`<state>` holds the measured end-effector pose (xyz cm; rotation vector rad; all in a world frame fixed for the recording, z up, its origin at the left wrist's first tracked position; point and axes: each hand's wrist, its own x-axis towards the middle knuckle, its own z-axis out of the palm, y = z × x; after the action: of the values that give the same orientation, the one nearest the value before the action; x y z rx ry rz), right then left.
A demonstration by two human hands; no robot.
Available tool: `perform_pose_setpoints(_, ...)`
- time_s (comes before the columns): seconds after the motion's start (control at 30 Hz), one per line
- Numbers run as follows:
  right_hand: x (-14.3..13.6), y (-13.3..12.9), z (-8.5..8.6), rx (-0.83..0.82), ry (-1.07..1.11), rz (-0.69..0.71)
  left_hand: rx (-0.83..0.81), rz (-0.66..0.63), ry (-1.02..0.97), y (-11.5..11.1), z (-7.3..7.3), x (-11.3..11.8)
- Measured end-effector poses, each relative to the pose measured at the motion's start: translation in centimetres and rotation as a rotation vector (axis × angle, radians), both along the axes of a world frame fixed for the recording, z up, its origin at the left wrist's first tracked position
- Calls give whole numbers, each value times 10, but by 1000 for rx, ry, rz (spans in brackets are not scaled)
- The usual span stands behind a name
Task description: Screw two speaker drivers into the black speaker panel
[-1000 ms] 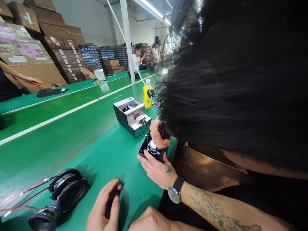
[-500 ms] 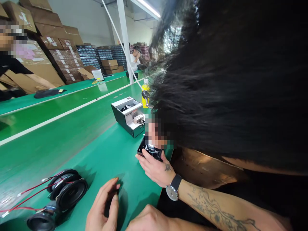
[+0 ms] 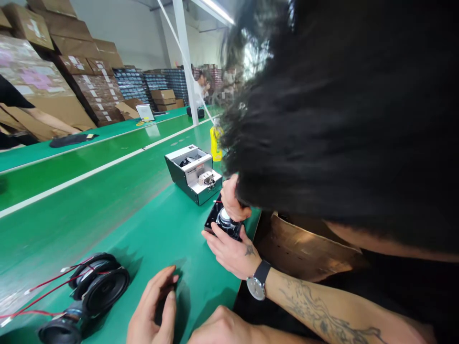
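At the bottom edge, my left hand rests on the green bench, thumb and curved fingers apart, nothing visible between them. Beside it shows the back of my right hand; its fingers are hidden below the frame. Left of my left hand, black speaker drivers with red wires lie on the bench. A co-worker's tattooed hand with a wristwatch steadies a black speaker box. That person's other hand is above the box, its grip partly hidden by the head.
A silver and black screw feeder stands behind the box, with a yellow bottle beyond it. The co-worker's dark-haired head blocks the right side. A cardboard box is below the bench edge. Stacked cartons line the far side.
The co-worker's head has shifted slightly, showing more of the upper hand and speaker box. The black fitting near the bottle is no longer visible. My hands have stayed put.
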<state>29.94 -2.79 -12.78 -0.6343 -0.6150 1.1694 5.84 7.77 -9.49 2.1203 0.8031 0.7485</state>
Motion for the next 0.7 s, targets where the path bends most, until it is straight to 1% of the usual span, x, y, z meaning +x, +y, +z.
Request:
perform_pose_setpoints(0.13,-2,7,1,53,102,52,2,-2,-5,1,-5,1)
perform_pose_setpoints(0.27,-5,13,4,82,192,91,7,-7,-23,3,-4,1)
perform_pose_setpoints(0.4,-7,16,7,93,264,89,-12,-12,-25,4,-4,1)
perform_pose_setpoints(0.53,-8,18,6,90,302,68,-11,-21,-15,4,-8,-1)
perform_pose_setpoints(0.63,1,13,4,70,318,67,-26,-30,-18,5,-12,-3)
perform_pose_setpoints(0.7,16,3,4,44,326,84,-42,-38,-16,7,-13,-5)
